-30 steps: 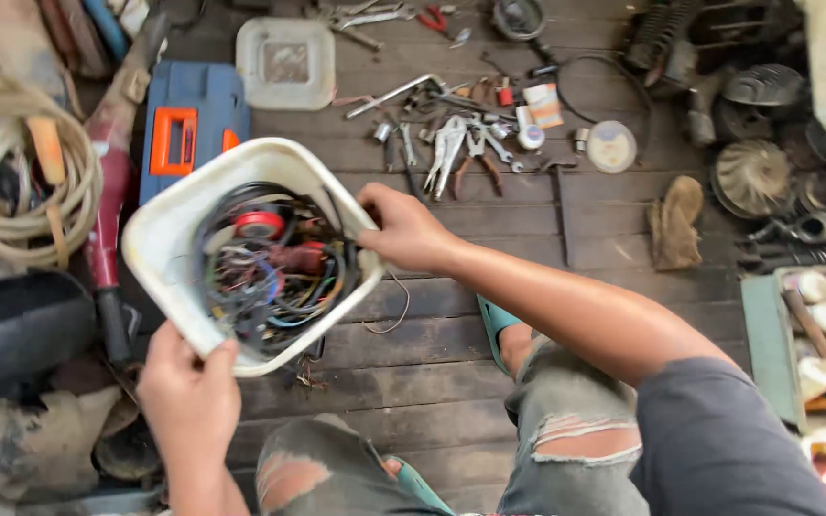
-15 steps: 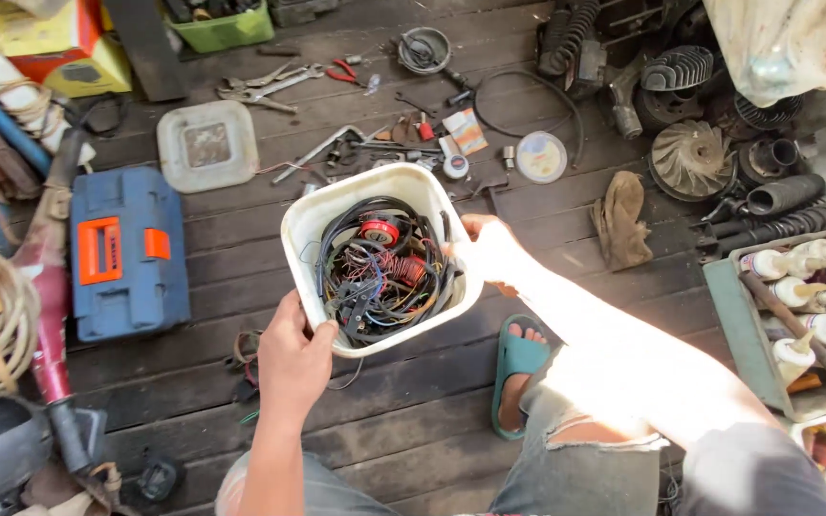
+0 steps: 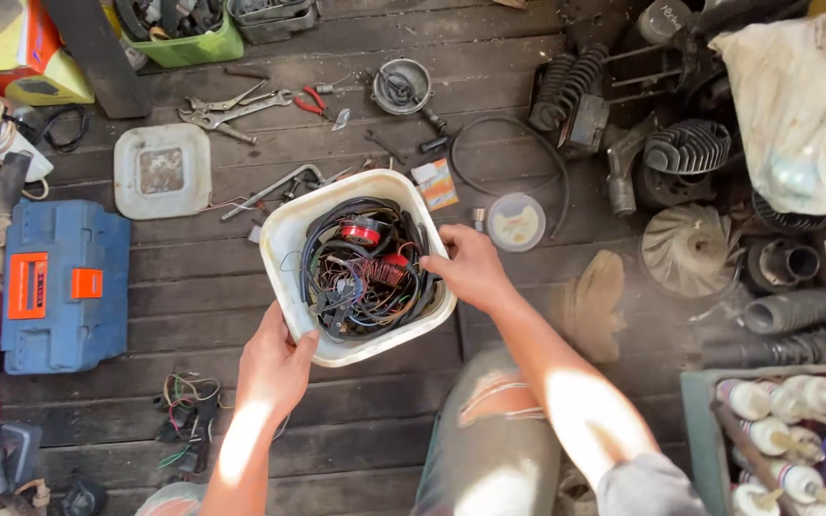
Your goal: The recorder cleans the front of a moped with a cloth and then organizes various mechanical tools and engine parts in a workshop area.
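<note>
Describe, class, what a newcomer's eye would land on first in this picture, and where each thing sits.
At the centre, a white tub packed with tangled wires is gripped on its rim by the left hand and the right hand. To the left, a blue tool case lies on the dark plank floor, and engine parts crowd the upper right.

Daylight, bright and hard. Sun patches blow out detail on both forearms and on the pale cloth (image 3: 800, 105) at upper right. The dark plank floor (image 3: 193, 287) reads evenly lit, with short soft shadows beside objects. Focus is sharp at centre; slight wide-angle bending and softness show at the frame edges.
</note>
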